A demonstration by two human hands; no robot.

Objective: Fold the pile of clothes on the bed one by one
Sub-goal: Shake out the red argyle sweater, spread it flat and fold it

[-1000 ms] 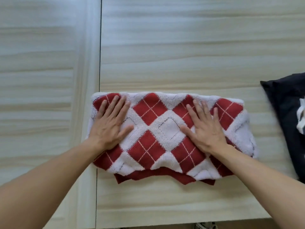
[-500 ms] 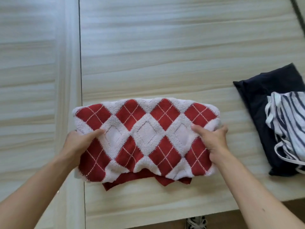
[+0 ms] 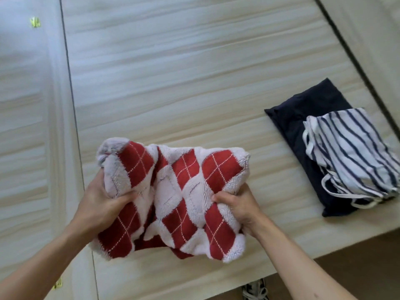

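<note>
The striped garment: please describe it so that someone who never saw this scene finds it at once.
On the pale wood-grain bed, look to the right side near the front edge, where a folded navy garment lies. The striped garment rests on top of it. It alone is white with thin dark stripes and loose white straps; the held sweater is red-and-white argyle.

No writing, label, brand or number can be read anywhere in view. The diamond-patterned sweater (image 3: 184,191) over the bed (image 3: 194,61) and the striped top (image 3: 350,152) to its right show pattern only. Two small yellow marks (image 3: 34,22) on the pale panel (image 3: 26,105) left of the sweater are too blurred to make out.
</note>
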